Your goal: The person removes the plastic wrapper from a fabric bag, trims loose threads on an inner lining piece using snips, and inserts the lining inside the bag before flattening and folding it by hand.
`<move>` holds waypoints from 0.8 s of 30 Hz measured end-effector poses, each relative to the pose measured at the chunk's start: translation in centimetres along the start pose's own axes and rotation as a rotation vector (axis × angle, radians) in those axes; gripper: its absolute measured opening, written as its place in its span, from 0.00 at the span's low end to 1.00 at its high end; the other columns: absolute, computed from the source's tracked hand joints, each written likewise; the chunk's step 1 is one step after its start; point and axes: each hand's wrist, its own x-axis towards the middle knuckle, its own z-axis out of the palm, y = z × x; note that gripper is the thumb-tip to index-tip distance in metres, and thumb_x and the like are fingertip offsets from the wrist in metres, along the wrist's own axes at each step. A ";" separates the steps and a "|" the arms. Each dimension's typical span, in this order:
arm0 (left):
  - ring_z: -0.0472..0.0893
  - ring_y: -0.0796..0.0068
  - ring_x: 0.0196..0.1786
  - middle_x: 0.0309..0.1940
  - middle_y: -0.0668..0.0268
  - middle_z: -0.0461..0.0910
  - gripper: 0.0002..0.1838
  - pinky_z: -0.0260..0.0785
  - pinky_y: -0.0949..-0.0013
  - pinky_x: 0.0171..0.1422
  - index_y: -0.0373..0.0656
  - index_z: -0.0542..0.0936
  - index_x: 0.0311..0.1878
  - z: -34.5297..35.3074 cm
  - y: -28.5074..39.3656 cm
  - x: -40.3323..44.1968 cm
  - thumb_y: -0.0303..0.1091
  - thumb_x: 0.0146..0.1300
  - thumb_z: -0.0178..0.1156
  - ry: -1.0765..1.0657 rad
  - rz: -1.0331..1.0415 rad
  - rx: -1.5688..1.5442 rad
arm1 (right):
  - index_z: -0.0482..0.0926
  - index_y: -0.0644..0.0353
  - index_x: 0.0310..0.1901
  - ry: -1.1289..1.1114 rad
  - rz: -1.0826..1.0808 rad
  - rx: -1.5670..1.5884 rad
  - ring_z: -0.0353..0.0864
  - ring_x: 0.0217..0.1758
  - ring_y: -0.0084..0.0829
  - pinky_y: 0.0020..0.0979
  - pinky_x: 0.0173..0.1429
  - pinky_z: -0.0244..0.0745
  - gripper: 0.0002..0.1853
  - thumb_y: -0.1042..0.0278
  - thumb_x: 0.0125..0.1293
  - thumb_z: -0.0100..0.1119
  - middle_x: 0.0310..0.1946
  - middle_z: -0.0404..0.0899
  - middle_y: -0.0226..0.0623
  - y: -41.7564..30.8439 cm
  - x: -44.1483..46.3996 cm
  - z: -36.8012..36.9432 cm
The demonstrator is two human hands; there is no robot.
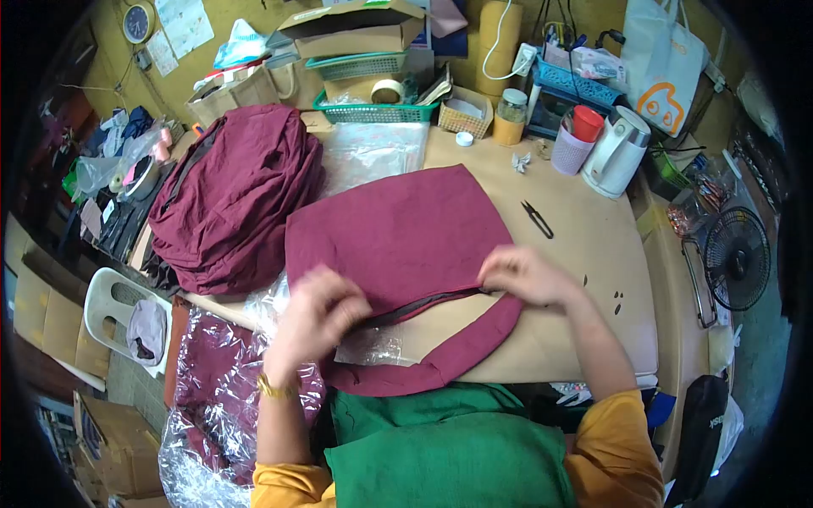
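Observation:
A flat maroon fabric bag [398,229] lies on the table in front of me, with a dark zipper [423,302] along its near edge. Its wide maroon strap [449,360] curves round on my side. At the right end of the zipper, my right hand [525,275] pinches the bag's edge between thumb and fingers. My left hand [318,309] is over the left end of that edge, fingers bent and smeared by motion; whether it grips the cloth I cannot tell. To the right of the bag lie black thread snips [537,219].
A full maroon backpack [237,199] stands at the left, with clear plastic packaging [373,157] behind. Farther back are green baskets [373,108], a jar [510,117], a purple cup [569,151] and a white kettle [616,152]. Plastic-wrapped maroon goods [220,398] are at lower left.

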 end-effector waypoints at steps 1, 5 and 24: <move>0.81 0.59 0.42 0.34 0.61 0.82 0.12 0.71 0.58 0.54 0.43 0.84 0.39 1.2 -0.5 -1.2 0.40 0.60 0.70 -0.217 0.051 -0.016 | 0.83 0.61 0.38 -0.036 -0.280 -0.372 0.83 0.37 0.35 0.35 0.52 0.76 0.06 0.69 0.64 0.66 0.38 0.85 0.37 0.5 -0.3 1.4; 0.66 0.56 0.74 0.63 0.61 0.77 0.25 0.43 0.32 0.77 0.50 0.86 0.48 3.0 -1.7 -5.0 0.59 0.57 0.67 -0.301 -0.055 0.275 | 0.83 0.62 0.44 0.363 -0.111 -0.403 0.82 0.53 0.42 0.39 0.60 0.73 0.11 0.64 0.65 0.64 0.45 0.84 0.41 4.6 0.3 -0.4; 0.80 0.66 0.43 0.32 0.70 0.82 0.07 0.49 0.42 0.76 0.46 0.84 0.34 7.9 0.6 -5.2 0.37 0.58 0.69 -0.050 0.062 0.339 | 0.83 0.58 0.36 -0.142 -0.224 -0.620 0.82 0.40 0.31 0.54 0.73 0.53 0.04 0.67 0.63 0.66 0.30 0.82 0.30 -0.2 -0.8 4.0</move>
